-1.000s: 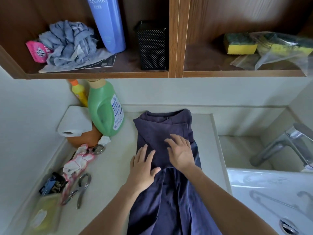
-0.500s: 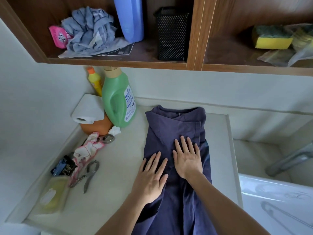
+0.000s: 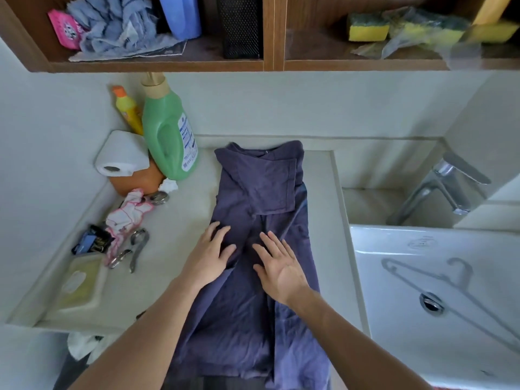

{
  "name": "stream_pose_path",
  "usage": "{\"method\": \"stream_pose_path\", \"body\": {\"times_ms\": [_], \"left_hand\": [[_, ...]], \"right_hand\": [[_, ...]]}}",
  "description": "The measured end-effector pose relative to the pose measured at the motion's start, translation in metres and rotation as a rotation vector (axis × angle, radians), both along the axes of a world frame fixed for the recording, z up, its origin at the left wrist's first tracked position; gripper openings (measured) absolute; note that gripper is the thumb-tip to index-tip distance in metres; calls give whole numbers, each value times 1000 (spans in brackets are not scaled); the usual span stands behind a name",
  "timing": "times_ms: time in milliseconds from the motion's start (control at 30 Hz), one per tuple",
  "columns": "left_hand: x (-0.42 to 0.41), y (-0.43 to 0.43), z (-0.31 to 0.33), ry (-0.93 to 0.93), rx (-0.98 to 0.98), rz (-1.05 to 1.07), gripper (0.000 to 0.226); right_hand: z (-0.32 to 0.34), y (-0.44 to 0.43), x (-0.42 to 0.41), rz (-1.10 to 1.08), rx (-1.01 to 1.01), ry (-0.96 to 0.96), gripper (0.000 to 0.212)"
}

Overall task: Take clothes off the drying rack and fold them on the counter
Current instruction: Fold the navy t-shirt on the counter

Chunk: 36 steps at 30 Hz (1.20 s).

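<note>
Lying on counter (image 3: pixel 180 249): dark purple shirt (image 3: pixel 247 319), collar toward the back wall, lower part hanging over the near edge.
Shirt shape: both sides folded inward, one sleeve lying flat across the upper part.
Left hand (image 3: pixel 209 260): palm down on the shirt's left folded edge, fingers straight and apart, gripping nothing.
Right hand (image 3: pixel 281 267): over the shirt's middle, just beside the left hand, fingers straight and spread, gripping nothing. Can't tell if it is pressing on the cloth or just above it.
Sink (image 3: pixel 422 347): right of the counter, clear hanger (image 3: pixel 439 280) lying in the basin, faucet (image 3: pixel 447 187) behind it.
Counter left side: green bottle (image 3: pixel 166 136) upright with a yellow bottle (image 3: pixel 128 108) behind it, toilet roll (image 3: pixel 121 153) on an orange container, white-and-pink rag (image 3: pixel 126 218), metal scissors (image 3: pixel 138 246), all apart from the shirt.
Shelf above: crumpled blue-grey cloth (image 3: pixel 118 26) in the left compartment, yellow sponge (image 3: pixel 367 26) in the right.
</note>
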<state>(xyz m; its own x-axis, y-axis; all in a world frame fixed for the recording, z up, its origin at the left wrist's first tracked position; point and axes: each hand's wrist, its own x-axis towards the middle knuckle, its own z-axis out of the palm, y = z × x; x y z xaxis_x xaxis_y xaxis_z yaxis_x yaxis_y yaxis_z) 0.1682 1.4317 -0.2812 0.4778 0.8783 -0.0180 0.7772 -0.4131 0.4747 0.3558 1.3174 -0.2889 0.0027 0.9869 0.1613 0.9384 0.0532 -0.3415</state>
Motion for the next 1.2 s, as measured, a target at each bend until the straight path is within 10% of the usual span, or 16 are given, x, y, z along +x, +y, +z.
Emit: {"method": "stream_pose_path", "body": {"times_ms": [333, 700, 900, 1200], "left_hand": [[-131, -118, 24, 69, -120, 38, 63], [-152, -195, 55, -224, 246, -151, 73], [-117, -226, 49, 100, -529, -453, 47], [-110, -185, 27, -281, 58, -191, 40]], "right_hand": [[-7, -70, -125, 115, -46, -126, 38], [12, -110, -148, -25, -172, 54, 59], [35, -130, -118, -467, -200, 400, 22], [37, -123, -138, -513, -307, 198, 39]]}}
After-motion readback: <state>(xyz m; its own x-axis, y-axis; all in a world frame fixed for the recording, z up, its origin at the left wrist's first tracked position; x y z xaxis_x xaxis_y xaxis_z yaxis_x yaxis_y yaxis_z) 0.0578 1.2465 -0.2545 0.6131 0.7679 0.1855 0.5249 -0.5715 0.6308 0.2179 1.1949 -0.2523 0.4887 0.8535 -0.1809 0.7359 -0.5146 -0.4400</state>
